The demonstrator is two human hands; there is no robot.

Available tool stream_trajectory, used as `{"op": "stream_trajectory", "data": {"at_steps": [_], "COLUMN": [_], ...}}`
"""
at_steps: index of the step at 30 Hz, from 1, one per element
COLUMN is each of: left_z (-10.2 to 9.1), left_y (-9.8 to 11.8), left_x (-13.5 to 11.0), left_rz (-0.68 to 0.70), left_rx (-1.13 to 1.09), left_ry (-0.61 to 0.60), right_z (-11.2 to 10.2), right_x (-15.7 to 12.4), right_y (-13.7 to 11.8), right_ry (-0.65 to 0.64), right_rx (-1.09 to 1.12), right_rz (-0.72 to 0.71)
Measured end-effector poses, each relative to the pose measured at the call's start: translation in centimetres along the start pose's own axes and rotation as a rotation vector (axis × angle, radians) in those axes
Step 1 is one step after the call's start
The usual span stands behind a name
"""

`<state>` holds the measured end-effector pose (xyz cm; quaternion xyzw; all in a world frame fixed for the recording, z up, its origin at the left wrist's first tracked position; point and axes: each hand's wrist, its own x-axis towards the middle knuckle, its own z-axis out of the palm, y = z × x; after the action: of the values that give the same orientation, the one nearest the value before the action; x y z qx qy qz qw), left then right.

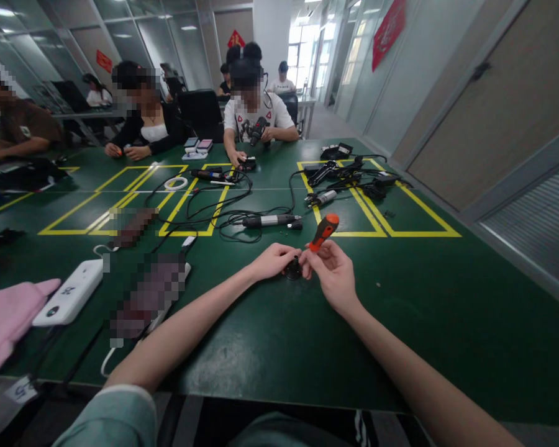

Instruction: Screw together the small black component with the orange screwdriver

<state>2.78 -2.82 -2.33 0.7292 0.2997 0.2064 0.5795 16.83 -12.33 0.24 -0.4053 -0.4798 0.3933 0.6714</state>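
Note:
My right hand [334,273] is closed around an orange-and-black screwdriver [325,232], whose handle tilts up and to the right. Its shaft and tip are hidden by my fingers. Just to the left, my left hand [276,261] has its fingers closed on a small round black part [293,269] at the green table top. The two hands almost meet over this part, and the right fingertips are close to its side. What exactly the part is, I cannot make out.
Beyond my hands lies a black-and-silver electric screwdriver [270,221] with looped cables. More tools and cables [349,177] crowd the right yellow-taped area. To my left are a white power bank [69,295] and a pink cloth [12,316]. Across the table, a person holds a power drill [258,131].

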Motion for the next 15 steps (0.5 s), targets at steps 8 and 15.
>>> {"op": "stream_trajectory", "data": {"at_steps": [8, 15], "left_z": [-0.1, -0.2], "left_y": [1.1, 0.5], "left_x": [-0.5, -0.2], "left_rz": [0.071, 0.002], "left_rx": [0.014, 0.037], "left_ry": [-0.075, 0.009], "right_z": [0.3, 0.1], "right_x": [0.0, 0.3], "right_y": [0.0, 0.0], "right_ry": [0.017, 0.001], "right_rx": [-0.027, -0.029], "right_rz": [-0.013, 0.025]}}
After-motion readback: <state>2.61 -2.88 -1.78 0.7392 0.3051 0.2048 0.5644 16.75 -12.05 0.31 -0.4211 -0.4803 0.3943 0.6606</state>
